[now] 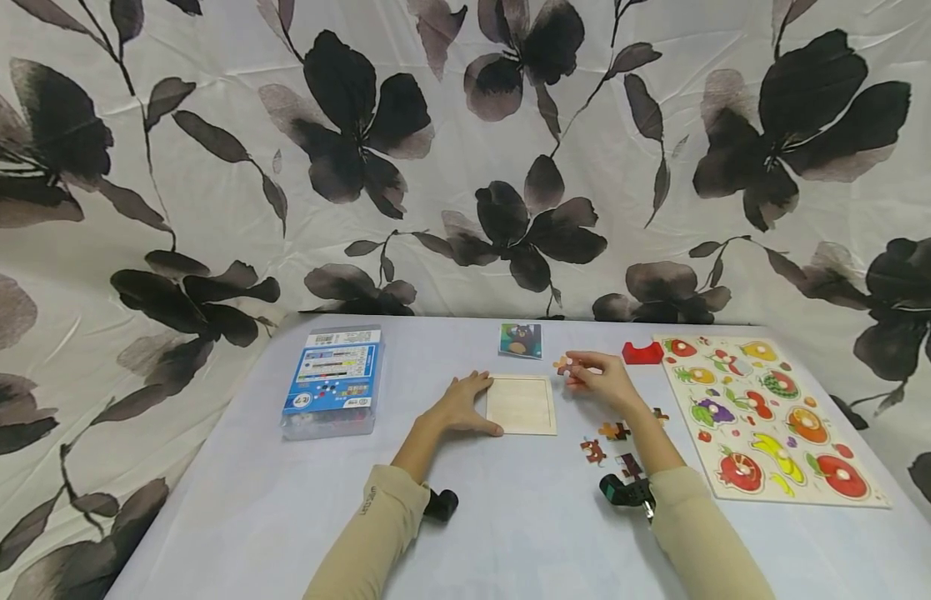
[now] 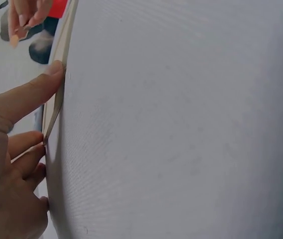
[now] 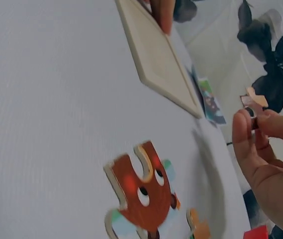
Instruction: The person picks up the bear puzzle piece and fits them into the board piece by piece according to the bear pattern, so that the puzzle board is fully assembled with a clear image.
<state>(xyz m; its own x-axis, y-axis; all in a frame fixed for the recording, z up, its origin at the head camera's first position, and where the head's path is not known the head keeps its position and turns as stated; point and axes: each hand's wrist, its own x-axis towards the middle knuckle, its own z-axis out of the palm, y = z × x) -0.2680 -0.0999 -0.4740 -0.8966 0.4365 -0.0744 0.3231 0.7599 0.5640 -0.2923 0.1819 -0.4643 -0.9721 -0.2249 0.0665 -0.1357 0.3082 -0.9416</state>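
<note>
My left hand [image 1: 465,404] grips the left side of a shallow, square wooden puzzle tray [image 1: 521,405], thumb at the near corner and fingertips at the far one. The tray's pale inside is bare. Just beyond its right edge, my right hand [image 1: 603,379] pinches a small brown and orange jigsaw piece [image 1: 562,365] between thumb and fingertips, raised off the table in the right wrist view. Several loose pieces lie below the right forearm, among them a brown piece with two eyes [image 3: 143,186] and an orange one [image 1: 613,431].
Behind the tray lies a picture card of a bear [image 1: 521,340]. A blue-labelled plastic box [image 1: 333,379] stands at the left. To the right are a red block [image 1: 643,353] and a large fruit puzzle board [image 1: 708,454]. A floral cloth [image 1: 435,167] hangs behind the table.
</note>
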